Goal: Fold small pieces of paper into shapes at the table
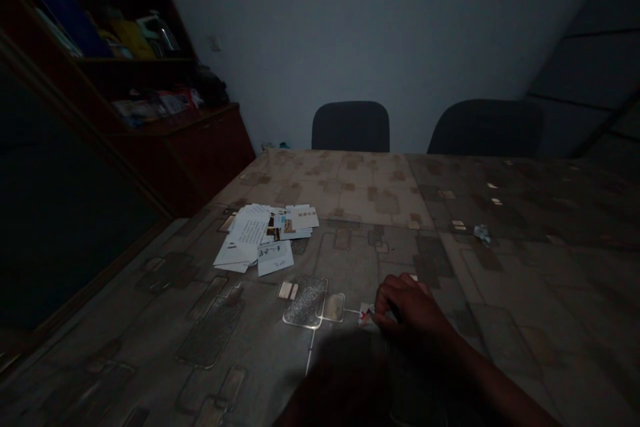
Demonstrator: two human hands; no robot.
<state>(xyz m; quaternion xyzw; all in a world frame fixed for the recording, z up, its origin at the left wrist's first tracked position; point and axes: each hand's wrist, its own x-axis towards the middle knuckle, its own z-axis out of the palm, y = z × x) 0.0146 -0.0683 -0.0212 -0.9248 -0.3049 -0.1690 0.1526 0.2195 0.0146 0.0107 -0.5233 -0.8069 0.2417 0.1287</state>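
My right hand (407, 303) is low on the patterned tablecloth (345, 260), right of centre, with its fingers curled together. A thin dark shape shows between the fingers, too dim to name. At the fingertips lies a small white scrap (367, 315) with a red mark, partly hidden by the hand. Deep shadow covers the bottom centre, where a dark reddish shape, perhaps my left hand (327, 393), shows no clear fingers. Left of centre, white printed cards and papers (245, 233) overlap in a loose pile.
A crumpled whitish scrap (483, 235) lies on the right side of the table. Two dark chairs (350, 127) (487, 128) stand behind the far edge. A reddish-brown cabinet (215, 153) with loaded shelves is at the left, against a pale wall.
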